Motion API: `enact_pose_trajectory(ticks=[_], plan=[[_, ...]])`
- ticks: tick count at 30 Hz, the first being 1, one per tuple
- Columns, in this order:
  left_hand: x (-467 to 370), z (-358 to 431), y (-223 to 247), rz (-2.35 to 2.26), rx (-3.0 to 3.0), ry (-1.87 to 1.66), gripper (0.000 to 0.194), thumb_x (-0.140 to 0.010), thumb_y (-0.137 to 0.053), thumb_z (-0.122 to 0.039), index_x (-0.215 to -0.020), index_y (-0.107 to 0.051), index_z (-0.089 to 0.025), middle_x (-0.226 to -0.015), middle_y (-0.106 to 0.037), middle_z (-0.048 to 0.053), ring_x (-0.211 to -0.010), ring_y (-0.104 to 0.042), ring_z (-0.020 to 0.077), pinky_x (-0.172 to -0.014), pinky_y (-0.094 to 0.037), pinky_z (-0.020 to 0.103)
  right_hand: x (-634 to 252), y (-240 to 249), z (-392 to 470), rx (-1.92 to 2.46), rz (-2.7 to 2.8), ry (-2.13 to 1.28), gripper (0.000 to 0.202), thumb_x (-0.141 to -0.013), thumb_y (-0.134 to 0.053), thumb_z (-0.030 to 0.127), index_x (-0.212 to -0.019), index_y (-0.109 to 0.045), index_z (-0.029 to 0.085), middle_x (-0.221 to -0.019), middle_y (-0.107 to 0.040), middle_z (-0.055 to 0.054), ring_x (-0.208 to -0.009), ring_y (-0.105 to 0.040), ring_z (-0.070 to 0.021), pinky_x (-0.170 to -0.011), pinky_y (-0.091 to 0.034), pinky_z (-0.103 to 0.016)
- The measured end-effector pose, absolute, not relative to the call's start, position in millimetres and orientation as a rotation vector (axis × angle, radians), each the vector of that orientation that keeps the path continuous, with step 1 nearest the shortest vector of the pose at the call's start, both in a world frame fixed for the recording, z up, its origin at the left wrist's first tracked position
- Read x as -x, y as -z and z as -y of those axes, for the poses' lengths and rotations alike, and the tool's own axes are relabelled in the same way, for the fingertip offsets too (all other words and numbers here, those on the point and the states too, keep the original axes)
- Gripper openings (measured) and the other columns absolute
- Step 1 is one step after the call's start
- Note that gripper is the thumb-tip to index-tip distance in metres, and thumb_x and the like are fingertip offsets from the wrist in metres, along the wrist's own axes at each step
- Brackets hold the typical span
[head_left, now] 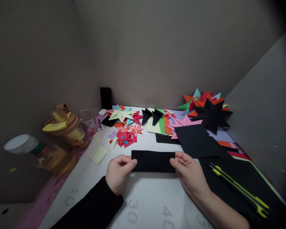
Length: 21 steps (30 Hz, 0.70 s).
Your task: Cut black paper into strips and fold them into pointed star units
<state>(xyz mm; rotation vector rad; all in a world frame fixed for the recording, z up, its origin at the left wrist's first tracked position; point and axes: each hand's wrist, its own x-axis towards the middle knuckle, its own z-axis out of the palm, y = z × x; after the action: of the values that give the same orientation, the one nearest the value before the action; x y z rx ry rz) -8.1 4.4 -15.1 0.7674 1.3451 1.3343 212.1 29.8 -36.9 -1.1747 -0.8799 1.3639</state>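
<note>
At the lower left of the frame, a jar (pixel 56 159) with a white lid leans toward the table (pixel 152 192), just below a brown-lidded cup (pixel 75 138). Right of them, small scissors (pixel 101 127) lie near the table's left edge, and a pale paper square (pixel 98 154) lies farther down. Paper stars (pixel 121 115) crowd the upper middle.

Below them, the left hand (pixel 119 171) pinches the left end of a black paper strip (pixel 153 161) between thumb and fingers. The strip stretches across the lower middle of the frame, long edges nearly level, with white table showing above and below it. Two folded black pieces (pixel 157 117) lie higher up. The right hand (pixel 189 168) pinches the strip's right end, thumb on top.

Just beyond that hand, a black sheet (pixel 197 140) and a yellow-handled tool (pixel 240 187) take up the right side, leaving less room there. A black star (pixel 214 116) rests at upper right, against other colourful points.
</note>
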Motion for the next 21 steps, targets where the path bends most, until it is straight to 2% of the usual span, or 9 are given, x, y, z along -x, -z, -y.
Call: enact_pose_trajectory(ticks=[15, 21], plan=[[8.2, -4.4, 15.9, -1.372, -0.728, -1.376, 0.031, -0.055, -0.078, -0.028, -0.047, -0.050, -0.015, -0.048, -0.049, -0.006, -0.050, -0.042, 0.0073, -0.052, -0.032, 0.020, -208.8, 34.5, -28.3, 1.157, 0.853, -1.370, 0.033, -0.059, -0.080, 0.032, -0.083, -0.063, 0.018, -0.059, -0.051, 0.003, -0.054, -0.044, -0.0098, -0.052, -0.037, -0.022], [6.2, -5.1, 15.4, -1.348, -0.697, -1.404, 0.035, -0.053, -0.078, -0.028, -0.045, -0.047, -0.015, -0.045, -0.045, -0.007, -0.048, -0.038, 0.0063, -0.050, -0.031, 0.019, -209.4, 36.6, -28.1, 1.127, 0.865, -1.411, 0.030, -0.062, -0.079, 0.031, -0.084, -0.062, 0.019, -0.059, -0.051, 0.004, -0.055, -0.043, -0.0081, -0.052, -0.035, -0.019]])
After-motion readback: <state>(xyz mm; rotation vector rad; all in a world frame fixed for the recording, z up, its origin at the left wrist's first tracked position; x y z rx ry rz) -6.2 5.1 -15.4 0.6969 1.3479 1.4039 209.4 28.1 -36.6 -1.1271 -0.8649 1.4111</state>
